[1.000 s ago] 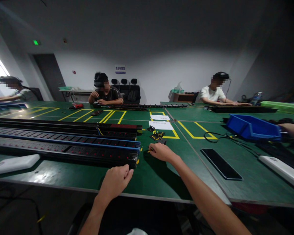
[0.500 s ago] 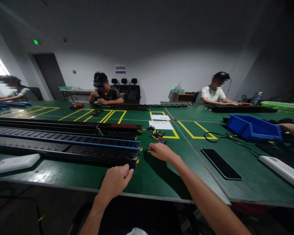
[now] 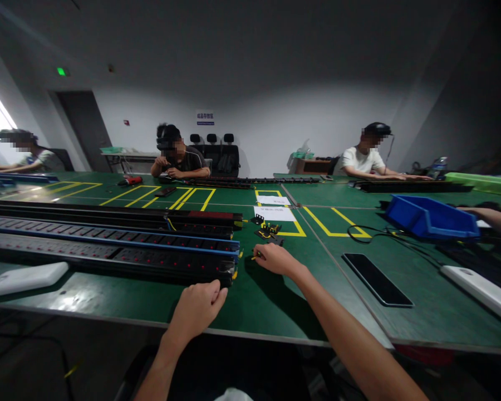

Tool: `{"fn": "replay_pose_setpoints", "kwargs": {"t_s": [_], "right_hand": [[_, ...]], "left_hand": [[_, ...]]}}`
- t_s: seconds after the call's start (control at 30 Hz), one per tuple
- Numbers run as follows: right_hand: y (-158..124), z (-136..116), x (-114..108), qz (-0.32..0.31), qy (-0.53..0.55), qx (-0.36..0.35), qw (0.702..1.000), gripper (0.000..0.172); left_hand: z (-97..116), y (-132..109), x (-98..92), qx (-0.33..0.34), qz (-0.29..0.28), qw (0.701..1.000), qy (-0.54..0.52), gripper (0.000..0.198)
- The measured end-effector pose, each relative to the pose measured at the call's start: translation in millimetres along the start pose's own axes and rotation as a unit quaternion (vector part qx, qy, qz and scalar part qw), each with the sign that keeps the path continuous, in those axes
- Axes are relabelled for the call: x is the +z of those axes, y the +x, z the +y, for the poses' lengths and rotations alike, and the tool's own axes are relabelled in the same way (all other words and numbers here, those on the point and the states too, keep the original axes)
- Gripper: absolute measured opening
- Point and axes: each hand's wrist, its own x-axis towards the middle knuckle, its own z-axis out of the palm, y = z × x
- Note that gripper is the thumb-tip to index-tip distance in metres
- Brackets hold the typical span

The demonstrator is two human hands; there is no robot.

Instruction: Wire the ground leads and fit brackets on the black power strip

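Observation:
My left hand (image 3: 199,306) is closed at the near right corner of a long black strip (image 3: 150,260) with rows of small red dots. Its fingers face away from me, so I cannot make out what they hold. Just right of the strip's end, my right hand (image 3: 273,259) is pinched on a small yellow-tipped piece (image 3: 255,256), mostly covered by the fingers. Beyond that hand lie several small black and yellow parts (image 3: 268,228). A blue-edged strip (image 3: 183,243) and more black strips lie parallel behind the nearest one.
To my right are a phone (image 3: 377,279), a white power bank (image 3: 480,291), a black cable and a blue bin (image 3: 432,218). Another person's hand (image 3: 490,216) is beside the bin. Paper sheets (image 3: 274,214) lie mid-table; a white device (image 3: 25,278) is at left. Several people sit across.
My hands stay in nearly the same place. At the right, the other person's hand has shifted slightly left behind the blue bin, and a white item shows below it.

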Motion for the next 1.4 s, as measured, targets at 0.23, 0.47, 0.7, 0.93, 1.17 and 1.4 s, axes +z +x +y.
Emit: {"fn": "replay_pose_setpoints", "kwargs": {"t_s": [0.23,0.47,0.7,0.93,1.17,1.4], "right_hand": [[0.3,-0.5,-0.9,-0.004,0.004,0.001,1.000,0.017],[1.2,0.8,0.8,-0.001,0.005,0.000,1.000,0.017],[0.5,-0.1,0.6,-0.003,0.005,-0.001,1.000,0.018],[1.0,0.7,0.6,-0.004,0.004,0.001,1.000,0.018],[0.0,-0.7,-0.9,-0.007,0.000,0.002,1.000,0.017],[-0.4,-1.1,-1.5,-0.008,0.001,0.002,1.000,0.017]], "left_hand": [[1.0,0.9,-1.3,0.000,-0.003,1.000,-0.001,0.033],[0.0,1.5,0.0,0.003,0.002,1.000,0.001,0.034],[-1.9,2.5,2.8,0.000,0.001,1.000,0.002,0.034],[-1.5,1.5,1.6,0.000,0.000,1.000,0.006,0.033],[1.0,0.6,-1.3,-0.001,-0.007,1.000,0.008,0.034],[1.0,0.0,-1.9,-0.001,-0.006,1.000,0.002,0.034]]}}
